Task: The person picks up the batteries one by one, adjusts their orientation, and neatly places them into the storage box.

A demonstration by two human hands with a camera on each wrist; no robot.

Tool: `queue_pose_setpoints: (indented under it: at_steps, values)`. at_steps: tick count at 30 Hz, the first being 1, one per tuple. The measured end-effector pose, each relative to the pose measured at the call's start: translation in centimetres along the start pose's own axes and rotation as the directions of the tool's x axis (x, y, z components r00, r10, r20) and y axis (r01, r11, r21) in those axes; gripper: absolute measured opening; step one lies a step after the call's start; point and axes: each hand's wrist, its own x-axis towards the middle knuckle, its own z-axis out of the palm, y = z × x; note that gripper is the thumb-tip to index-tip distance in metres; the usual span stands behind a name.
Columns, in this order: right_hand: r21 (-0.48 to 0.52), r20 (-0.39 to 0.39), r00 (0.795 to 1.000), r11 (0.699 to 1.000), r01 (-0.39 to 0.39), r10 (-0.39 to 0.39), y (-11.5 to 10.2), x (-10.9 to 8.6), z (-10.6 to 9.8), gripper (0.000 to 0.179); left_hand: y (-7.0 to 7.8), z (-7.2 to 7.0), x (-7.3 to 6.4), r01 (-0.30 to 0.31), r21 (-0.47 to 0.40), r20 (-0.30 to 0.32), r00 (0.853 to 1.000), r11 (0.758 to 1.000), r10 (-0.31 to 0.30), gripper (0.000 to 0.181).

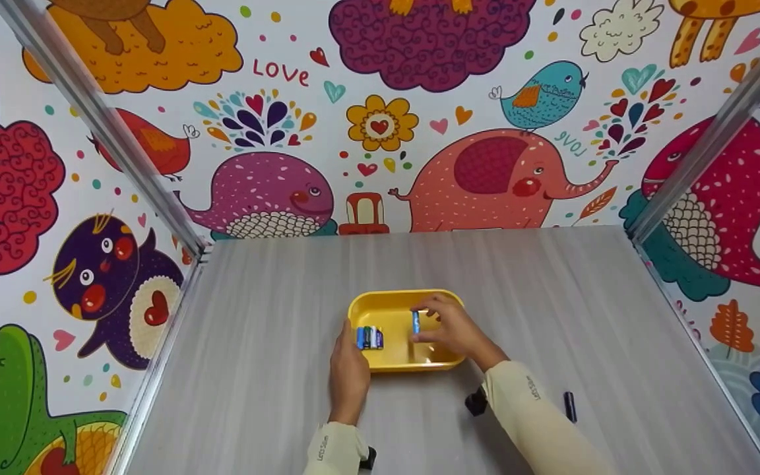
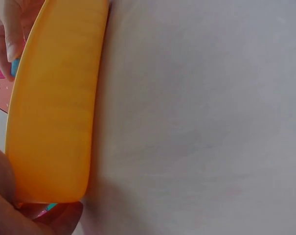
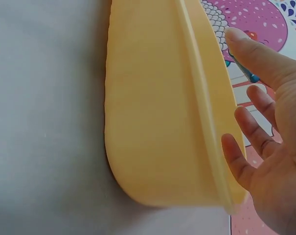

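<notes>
A yellow plastic tray (image 1: 393,367) stands on the table, and its outer wall fills much of both wrist views. At its left end my left hand (image 1: 348,369) holds the rim, thumb over the edge and fingers against the outside. My right hand (image 1: 449,326) is over the tray's right half, pinching a blue battery (image 1: 416,322) upright between thumb and fingertips. In the right wrist view the battery (image 3: 245,68) shows partly behind the thumb, the other fingers spread. Several batteries (image 1: 369,338) in blue, dark green, white and purple lie side by side inside the tray, at its left.
A dark battery-like cylinder (image 1: 570,406) lies on the table right of the tray, beside the right sleeve (image 1: 538,415). The grey wood-grain table (image 1: 254,316) is bordered by panels with cartoon animals (image 1: 485,178) and metal corner posts (image 1: 690,171).
</notes>
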Motion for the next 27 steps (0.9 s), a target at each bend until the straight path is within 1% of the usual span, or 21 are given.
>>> queue_pose_setpoints:
  at_steps: [3,7,10,13,19,24,27]
  values:
    - [0.019,0.022,0.999,0.999,-0.030,0.030,-0.3,0.5,0.5,0.058,0.0,0.0,0.0,0.010,0.002,0.009,1.000,1.000,-0.010,0.058]
    - [0.028,0.036,0.998,0.998,-0.048,0.047,-0.6,1.1,1.1,0.057,0.0,-0.1,0.0,0.014,0.001,0.014,1.000,1.000,-0.014,0.057]
    - [0.018,0.031,0.999,0.999,-0.030,0.030,-0.8,1.5,1.6,0.055,0.0,-0.1,0.0,0.015,0.007,0.016,1.000,1.000,-0.015,0.057]
    - [0.007,0.020,0.999,1.000,-0.030,0.029,-0.9,1.9,2.3,0.052,0.0,-0.1,0.0,0.022,0.009,0.020,1.000,1.000,-0.022,0.057]
    - [0.019,0.008,0.997,0.997,-0.073,0.073,-1.1,2.5,3.6,0.052,0.1,-0.1,-0.1,0.015,0.002,0.020,1.000,1.000,-0.015,0.059]
    - [0.011,0.010,0.999,0.999,-0.050,0.050,-0.8,2.8,4.8,0.050,0.2,-0.1,-0.2,0.016,0.014,0.014,1.000,1.000,-0.016,0.058]
    - [-0.028,0.011,0.999,0.999,-0.036,0.036,-0.6,3.1,5.5,0.049,0.2,-0.1,0.0,0.004,0.016,0.008,1.000,1.000,-0.004,0.057]
